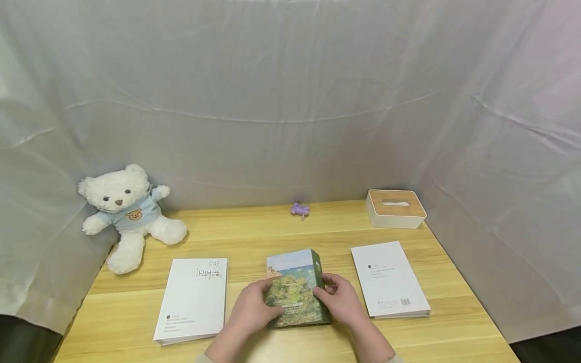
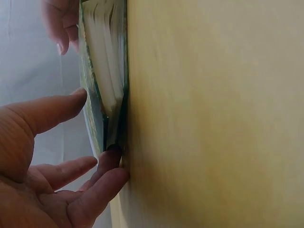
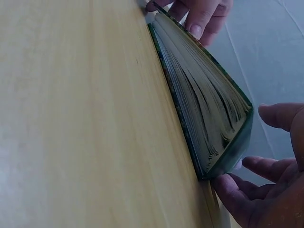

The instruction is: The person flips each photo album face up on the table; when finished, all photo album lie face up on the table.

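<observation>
Head view: my left grip (image 1: 254, 305) and right grip (image 1: 341, 301) clamp the photo album (image 1: 295, 285) at its nine and three o'clock edges on the tabletop (image 1: 240, 232).

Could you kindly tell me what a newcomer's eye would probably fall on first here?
Probably the big white teddy bear in a light blue shirt, propped at the table's far left corner. Next might come the colourful photo album at the front middle, between the left hand and the right hand. A small purple toy also stands out at the table's back edge.
</observation>
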The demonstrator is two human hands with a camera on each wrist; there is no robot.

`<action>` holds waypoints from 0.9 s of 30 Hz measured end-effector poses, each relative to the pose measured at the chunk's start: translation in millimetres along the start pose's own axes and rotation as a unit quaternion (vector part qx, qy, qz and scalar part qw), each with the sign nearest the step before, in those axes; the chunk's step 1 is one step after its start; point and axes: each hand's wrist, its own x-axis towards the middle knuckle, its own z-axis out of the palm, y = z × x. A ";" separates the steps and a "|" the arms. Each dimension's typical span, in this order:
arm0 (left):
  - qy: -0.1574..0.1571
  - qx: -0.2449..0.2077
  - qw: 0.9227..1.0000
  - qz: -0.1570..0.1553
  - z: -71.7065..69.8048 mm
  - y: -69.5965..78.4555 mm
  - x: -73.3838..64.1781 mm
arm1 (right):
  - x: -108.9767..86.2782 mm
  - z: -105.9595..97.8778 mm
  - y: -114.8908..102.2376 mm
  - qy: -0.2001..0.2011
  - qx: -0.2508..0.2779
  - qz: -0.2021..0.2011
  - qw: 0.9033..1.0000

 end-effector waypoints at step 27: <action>0.011 -0.007 1.000 0.014 14.5 13.6 0.0 | -3.2 3.3 -0.9 0.020 0.046 0.004 0.999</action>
